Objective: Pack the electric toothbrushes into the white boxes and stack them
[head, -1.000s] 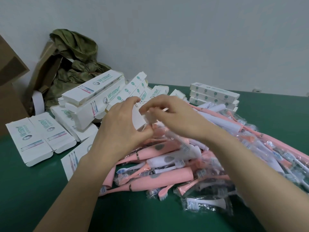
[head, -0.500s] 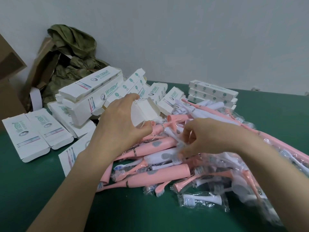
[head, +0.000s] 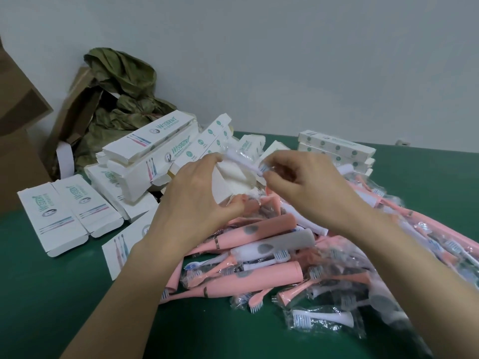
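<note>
boxes [head: 145, 161]: matt card | toothbrushes [head: 259, 229]: smooth plastic | wrappers [head: 324, 320]: glossy film | table [head: 51, 294]: matt green

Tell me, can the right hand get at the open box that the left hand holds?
Probably yes. The left hand holds the box with its open end toward the right hand, which pinches a wrapped brush head right at it; nothing lies between.

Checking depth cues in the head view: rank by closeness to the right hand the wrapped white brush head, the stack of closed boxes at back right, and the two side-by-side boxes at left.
1. wrapped white brush head: pinched by the right hand.
2. stack of closed boxes: behind the hand, back right.
3. two side-by-side boxes: far left, well apart.
</note>
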`<act>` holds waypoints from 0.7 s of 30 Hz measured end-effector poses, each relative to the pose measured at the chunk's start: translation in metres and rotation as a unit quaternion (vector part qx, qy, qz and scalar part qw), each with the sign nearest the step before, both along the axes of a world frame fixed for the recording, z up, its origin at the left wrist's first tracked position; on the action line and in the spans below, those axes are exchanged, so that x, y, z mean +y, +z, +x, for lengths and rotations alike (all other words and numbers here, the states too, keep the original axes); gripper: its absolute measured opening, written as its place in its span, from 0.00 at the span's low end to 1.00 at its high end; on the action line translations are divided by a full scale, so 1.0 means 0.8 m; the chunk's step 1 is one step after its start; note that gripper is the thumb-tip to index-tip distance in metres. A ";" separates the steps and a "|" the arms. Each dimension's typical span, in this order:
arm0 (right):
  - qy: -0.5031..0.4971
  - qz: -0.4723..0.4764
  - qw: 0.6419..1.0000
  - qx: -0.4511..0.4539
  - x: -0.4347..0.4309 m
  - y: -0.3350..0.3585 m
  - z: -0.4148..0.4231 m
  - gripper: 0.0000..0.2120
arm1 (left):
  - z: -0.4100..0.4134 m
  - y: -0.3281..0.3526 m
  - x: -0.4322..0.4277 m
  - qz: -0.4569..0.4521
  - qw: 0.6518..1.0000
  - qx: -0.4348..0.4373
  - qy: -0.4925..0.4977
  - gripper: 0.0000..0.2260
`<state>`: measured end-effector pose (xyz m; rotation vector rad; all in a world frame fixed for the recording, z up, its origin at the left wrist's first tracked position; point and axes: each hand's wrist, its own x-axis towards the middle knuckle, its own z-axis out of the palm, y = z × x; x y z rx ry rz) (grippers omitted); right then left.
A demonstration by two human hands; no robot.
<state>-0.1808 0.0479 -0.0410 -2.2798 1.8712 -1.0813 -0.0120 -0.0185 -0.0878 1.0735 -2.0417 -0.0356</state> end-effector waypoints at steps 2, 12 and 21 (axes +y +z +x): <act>-0.014 0.009 0.997 0.073 -0.005 0.000 -0.001 0.11 | 0.001 0.001 0.000 -0.003 1.000 0.004 0.002 0.33; -0.041 -0.030 0.988 0.145 -0.023 0.022 0.012 0.11 | -0.001 -0.001 -0.002 -0.007 1.000 -0.018 0.004 0.34; 0.045 -0.075 0.988 0.125 -0.029 0.010 0.034 0.12 | -0.003 0.002 0.000 -0.012 1.000 -0.013 -0.003 0.36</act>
